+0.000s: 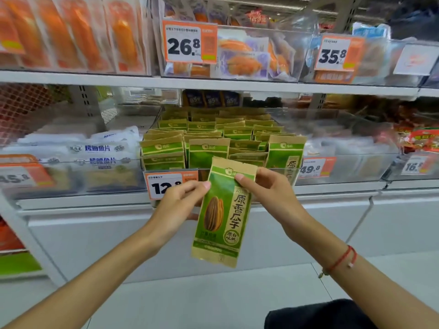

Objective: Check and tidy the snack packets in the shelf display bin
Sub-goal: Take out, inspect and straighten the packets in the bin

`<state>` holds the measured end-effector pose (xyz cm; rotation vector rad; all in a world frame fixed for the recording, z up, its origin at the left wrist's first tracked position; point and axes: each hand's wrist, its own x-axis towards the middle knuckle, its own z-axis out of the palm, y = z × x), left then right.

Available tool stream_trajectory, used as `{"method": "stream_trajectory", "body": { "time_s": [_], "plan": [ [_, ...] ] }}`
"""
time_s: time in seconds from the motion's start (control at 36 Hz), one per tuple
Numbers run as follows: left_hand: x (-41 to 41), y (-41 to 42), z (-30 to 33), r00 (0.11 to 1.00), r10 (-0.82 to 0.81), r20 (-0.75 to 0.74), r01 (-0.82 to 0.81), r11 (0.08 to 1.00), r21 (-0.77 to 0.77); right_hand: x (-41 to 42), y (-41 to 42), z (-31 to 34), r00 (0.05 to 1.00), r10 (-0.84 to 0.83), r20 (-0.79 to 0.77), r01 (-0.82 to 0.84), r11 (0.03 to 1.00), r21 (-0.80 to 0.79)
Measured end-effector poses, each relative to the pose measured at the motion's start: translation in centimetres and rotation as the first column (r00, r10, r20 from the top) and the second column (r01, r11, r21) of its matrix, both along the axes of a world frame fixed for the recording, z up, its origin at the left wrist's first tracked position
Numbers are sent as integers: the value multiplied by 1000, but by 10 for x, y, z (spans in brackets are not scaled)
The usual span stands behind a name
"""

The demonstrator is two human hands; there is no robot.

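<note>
The left hand (180, 203) and right hand (268, 188) pinch the upper edges of a flat, rectangular green-and-kraft paper seed packet (223, 214). It hangs upright before the clear plastic bin's (294, 172) front wall, where matching packets (209, 143) stand in rows.

The left hand (180, 200) covers part of the price tag (166, 186), so only "12" reads, and the held packet (224, 214) hides the bin's (294, 173) front wall behind it. The right hand's (268, 188) fingers lie out of sight behind the packet. The orange packs (71, 32) at top left are blurred and cut off by the edge.
</note>
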<state>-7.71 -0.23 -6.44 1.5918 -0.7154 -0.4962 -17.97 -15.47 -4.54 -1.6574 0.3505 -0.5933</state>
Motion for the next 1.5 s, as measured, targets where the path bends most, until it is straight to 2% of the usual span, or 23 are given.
{"method": "stream_trajectory", "body": {
  "time_s": [0.11, 0.22, 0.39, 0.64, 0.78, 0.89, 1.0, 1.14, 1.36, 1.5],
  "plan": [
    [2, 2, -1, 1000, -15, 24, 15, 999, 32, -2, -1, 1, 999, -16, -29, 16, 1000, -10],
    [3, 3, 1, 998, -37, -47, 40, 997, 64, -4, 0, -1, 999, 5, -51, -3, 999, 42],
    [5, 4, 6, 998, -55, -39, 55, 998, 2, -3, 4, 1, 998, 29, -52, -25, 997, 71],
    [3, 3, 10, 980, 147, 135, -112, 964, -241, 2, 6, 3, 989, 120, -92, -106, 983, 148],
    [3, 3, 8, 964, 209, 163, -162, 952, -259, 2, 7, 3, 998, 51, -39, -49, 998, 48],
    [2, 3, 6, 986, 153, 71, -133, 964, -229, 1, 6, 4, 1000, 16, -17, -16, 1000, 5],
    [5, 7, 4, 999, 30, -21, -32, 994, -108, -2, 5, 4, 1000, -11, 5, 11, 1000, -6],
    [6, 13, 3, 999, -45, -21, 44, 997, -63, -3, 2, 4, 999, -29, 29, 29, 1000, 6],
    [6, 15, 1, 999, 33, 29, -30, 994, -102, 1, 1, 0, 994, 36, -104, -36, 999, 1],
    [6, 10, -1, 989, 150, 3, -147, 975, -166, 2, 3, -1, 954, 165, -252, -162, 986, 33]
  ]
}}
